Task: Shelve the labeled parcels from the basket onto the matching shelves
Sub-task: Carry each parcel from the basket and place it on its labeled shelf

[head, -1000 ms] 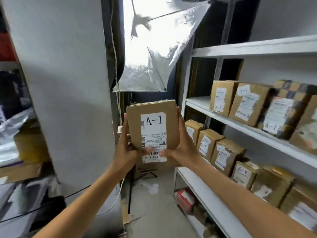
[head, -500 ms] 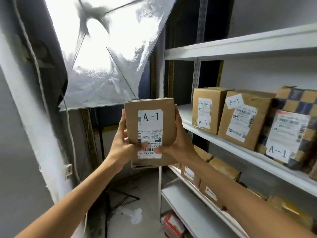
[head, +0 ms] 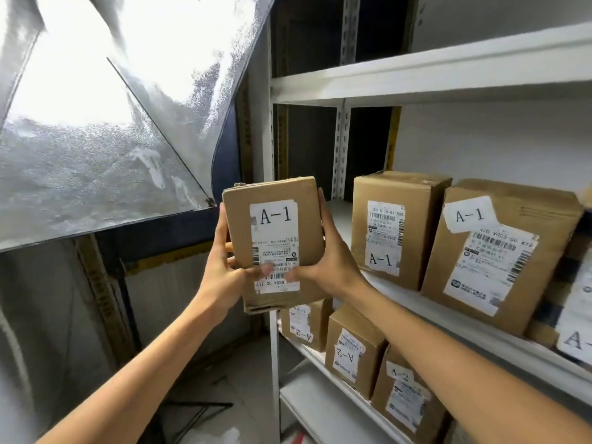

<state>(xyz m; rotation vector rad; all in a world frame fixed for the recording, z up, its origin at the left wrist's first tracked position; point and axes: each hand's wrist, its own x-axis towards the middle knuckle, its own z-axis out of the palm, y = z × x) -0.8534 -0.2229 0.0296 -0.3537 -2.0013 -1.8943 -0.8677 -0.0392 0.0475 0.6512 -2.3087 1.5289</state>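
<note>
Held parcel [head: 275, 241]: upright rectangular box of plain brown corrugated cardboard, with softened corners and a rough, slightly crushed bottom edge
Label [head: 274, 219]: white paper sheet stuck flat on the front, with "A-1" in large black print on top and fine print and barcodes below
Where it is: in the air at the left end of the rack, level with the row of boxes on the middle shelf [head: 448, 318] and touching none of them
Left hand [head: 224, 270]: grips the parcel's left side, fingers running up the edge and thumb folded over the lower front
Right hand [head: 333, 264]: grips the right side, fingers up along the edge, with the blurred thumb pressed across the lower label
Shelf boxes: two brown cartons marked A-1 [head: 394, 229] [head: 499, 251] stand side by side, the second tilted; a checkered parcel [head: 576, 283] is cut off at the frame's edge
Lower shelf: smaller cartons labelled A-2 [head: 352, 344] sit in a close row, partly hidden by the right forearm
Rack: smooth white painted metal boards, with a perforated upright [head: 341, 155] at the back
In the way: the white front post [head: 274, 347] lies right behind the parcel; a bare strip of board shows between it and the nearest carton
Left side: a big silvery, pebbled reflector [head: 112, 123] glares brightly above a grey wall
</note>
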